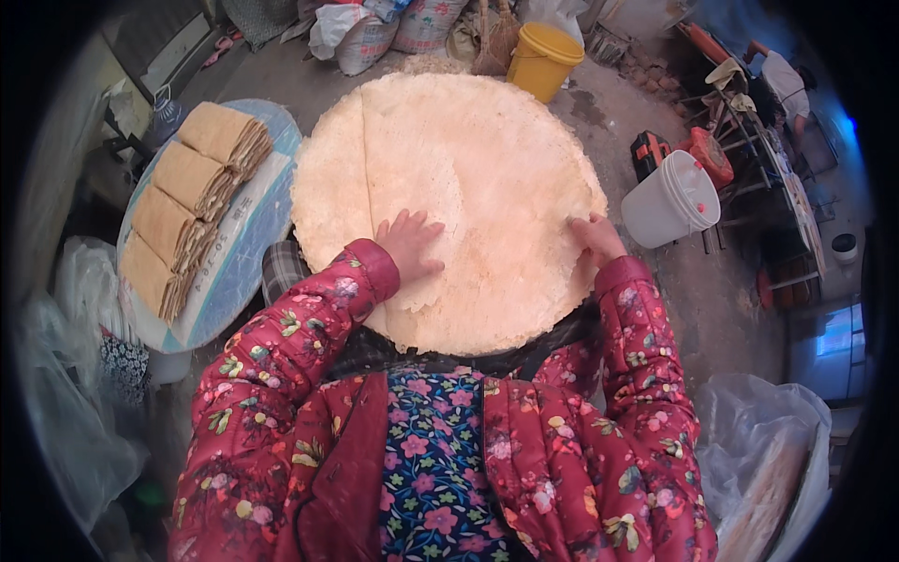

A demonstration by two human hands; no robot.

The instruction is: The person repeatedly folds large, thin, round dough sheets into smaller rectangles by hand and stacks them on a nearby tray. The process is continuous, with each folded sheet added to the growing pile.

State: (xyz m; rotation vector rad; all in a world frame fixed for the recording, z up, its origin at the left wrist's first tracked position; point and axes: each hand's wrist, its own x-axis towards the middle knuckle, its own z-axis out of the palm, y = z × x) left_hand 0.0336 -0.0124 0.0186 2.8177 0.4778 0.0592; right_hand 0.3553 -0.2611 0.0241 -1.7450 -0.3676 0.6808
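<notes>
A large round stack of thin pale flatbread sheets [491,154] lies before me at lap height, with ragged edges. One straight crease or edge runs down its left part, and a torn sheet edge shows near the middle. My left hand [411,246] rests on the top sheet, fingers spread, left of the middle. At the right rim, my right hand [598,237] has thumb and fingers close together at the sheet's edge; whether it pinches the sheet cannot be told. Folded flatbread bundles [189,179] lie in a row on a round blue board [242,281] to the left.
Beyond the stack stand a yellow bucket [544,60], a broom [495,35] and filled sacks [369,42]. A white bucket [671,200] is at the right, near a red bag [708,158]. Another person [783,88] is far right. Clear plastic sheeting [765,414] lies lower right.
</notes>
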